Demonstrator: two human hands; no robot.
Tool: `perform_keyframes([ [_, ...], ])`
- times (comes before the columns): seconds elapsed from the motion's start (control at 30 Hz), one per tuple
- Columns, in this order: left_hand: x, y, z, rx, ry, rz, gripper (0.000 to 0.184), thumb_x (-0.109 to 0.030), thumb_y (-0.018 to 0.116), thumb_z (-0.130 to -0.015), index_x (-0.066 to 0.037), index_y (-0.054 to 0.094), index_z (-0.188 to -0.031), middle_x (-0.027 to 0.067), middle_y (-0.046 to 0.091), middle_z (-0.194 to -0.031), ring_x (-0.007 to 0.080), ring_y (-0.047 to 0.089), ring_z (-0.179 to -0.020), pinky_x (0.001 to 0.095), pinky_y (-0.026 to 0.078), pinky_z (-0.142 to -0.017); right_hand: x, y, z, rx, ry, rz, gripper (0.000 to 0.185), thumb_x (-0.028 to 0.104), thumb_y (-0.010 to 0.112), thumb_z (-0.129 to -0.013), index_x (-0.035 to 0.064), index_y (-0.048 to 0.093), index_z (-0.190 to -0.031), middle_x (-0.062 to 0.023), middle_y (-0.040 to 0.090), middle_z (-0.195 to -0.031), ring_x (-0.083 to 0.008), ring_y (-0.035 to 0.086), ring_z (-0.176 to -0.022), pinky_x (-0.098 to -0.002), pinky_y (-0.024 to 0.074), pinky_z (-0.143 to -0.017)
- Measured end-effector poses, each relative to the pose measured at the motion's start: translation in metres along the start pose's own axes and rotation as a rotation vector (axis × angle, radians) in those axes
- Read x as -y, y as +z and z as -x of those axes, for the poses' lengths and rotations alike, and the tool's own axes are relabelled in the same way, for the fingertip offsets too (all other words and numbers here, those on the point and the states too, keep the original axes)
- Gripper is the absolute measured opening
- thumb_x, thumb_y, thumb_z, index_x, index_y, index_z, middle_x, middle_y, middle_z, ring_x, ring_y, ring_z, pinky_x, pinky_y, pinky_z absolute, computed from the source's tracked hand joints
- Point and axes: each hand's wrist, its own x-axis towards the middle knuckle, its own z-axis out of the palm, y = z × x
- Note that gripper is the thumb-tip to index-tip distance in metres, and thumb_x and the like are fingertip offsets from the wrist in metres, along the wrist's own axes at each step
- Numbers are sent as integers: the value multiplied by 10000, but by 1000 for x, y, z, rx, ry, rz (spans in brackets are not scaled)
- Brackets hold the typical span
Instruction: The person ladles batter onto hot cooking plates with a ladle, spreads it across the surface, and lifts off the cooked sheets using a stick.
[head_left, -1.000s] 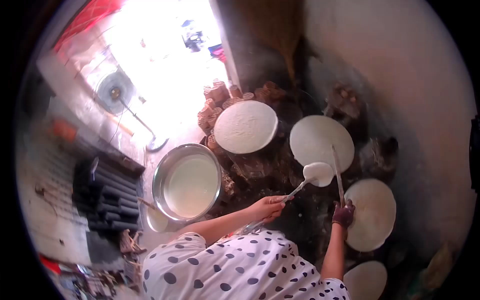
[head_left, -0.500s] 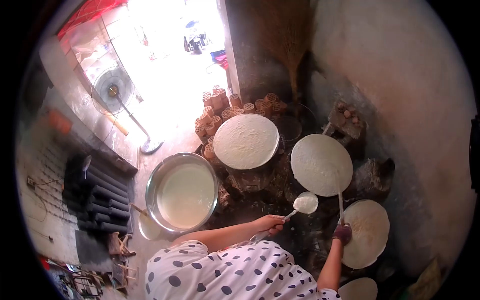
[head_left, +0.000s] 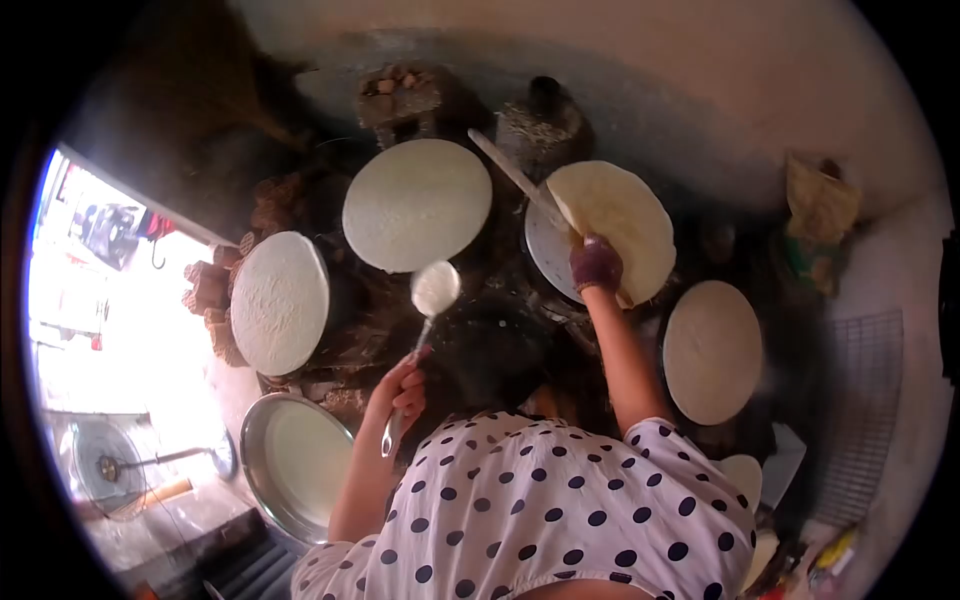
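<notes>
My left hand (head_left: 402,390) is closed round the handle of a metal ladle (head_left: 436,289), whose bowl carries white batter near the lower edge of a round white sheet (head_left: 418,205). My right hand (head_left: 597,264), in a dark purple glove, grips a long flat wooden stick (head_left: 508,172). The stick lies across another round pan (head_left: 548,248), at the edge of a thin pale sheet (head_left: 625,225). That sheet is partly off the pan's left side, its edge folded over. Part of the stick is hidden by my hand.
More round sheets lie at the left (head_left: 280,303) and right (head_left: 712,352). A steel basin (head_left: 300,465) of white batter stands lower left, near a fan (head_left: 107,468). Perforated cylinders (head_left: 208,287) are stacked left. A rough block (head_left: 540,125) stands behind the pans, a wire rack (head_left: 862,400) at right.
The view has turned right. My right hand has moved with the stick from the middle round to the one on its right, whose sheet is now partly lifted. The ladle stays in my left hand.
</notes>
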Motion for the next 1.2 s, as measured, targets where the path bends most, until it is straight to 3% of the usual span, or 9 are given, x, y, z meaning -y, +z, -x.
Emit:
perform_keyframes([
  [0.23,-1,78,-9,-43,208,-806,426,-149,434,-962,-76,391,-1379,-7,407,-594,84,342,-368,213,275,-327,-71,-122,-32,-222,137,-303,393,413,653,-761,53,665,-921,-224,655,-847,-382,632,-808,-418,489,-732],
  [0.4,30,108,-54,125,11,-800,450,-203,478,-954,-75,396,-1378,-24,374,-573,68,308,-348,222,259,-320,-288,-206,-4,-599,384,-661,306,285,747,-756,8,638,-829,-73,621,-674,-150,531,-573,-329,436,-554],
  [0.53,93,162,-42,305,-176,-726,420,-205,424,-982,-84,391,-1382,-47,330,-576,42,279,-353,198,235,-317,-380,-351,192,-844,847,-974,303,278,759,-762,92,523,-726,19,451,-482,-101,366,-330,-282,263,-337],
  [0.7,188,194,-57,354,-512,-647,387,-161,335,-1014,-89,358,-1393,-54,342,-617,24,299,-353,178,281,-304,-480,-420,473,-1281,997,-928,329,327,760,-768,139,507,-673,6,439,-485,-135,376,-347,-294,310,-348],
  [0.77,226,191,-35,425,-597,-673,401,-177,309,-1023,-90,316,-1414,-56,341,-613,21,322,-352,185,314,-304,-549,-402,608,-1373,993,-1099,318,321,737,-795,139,509,-668,-6,458,-490,-155,407,-365,-310,332,-366],
  [0.9,315,185,-58,468,-714,-678,382,-159,333,-1014,-54,359,-1380,-41,354,-631,39,314,-379,176,278,-327,-587,-338,701,-1512,1479,-1121,416,273,378,-995,67,437,-1351,-103,554,-1224,-182,549,-1034,-273,485,-870],
  [0.93,336,183,-50,451,-744,-672,386,-151,327,-1013,-52,349,-1385,-39,357,-631,39,316,-379,178,278,-325,-610,-312,736,-1630,1474,-1162,433,291,436,-982,77,436,-1358,-89,532,-1274,-181,543,-1047,-301,469,-910],
  [1.13,425,185,-7,347,-844,-652,425,-178,249,-1031,-58,237,-1439,-35,379,-655,36,363,-368,224,361,-332,-703,-161,841,-1920,1367,-1636,303,312,698,-825,131,487,-706,1,444,-490,-148,393,-388,-308,325,-370],
  [1.2,442,187,8,338,-847,-653,425,-180,249,-1032,-56,236,-1439,-34,380,-658,39,366,-374,224,360,-335,-706,-154,844,-1842,1696,-1749,339,418,606,-868,120,536,-722,-31,527,-579,-172,488,-536,-380,439,-506],
])
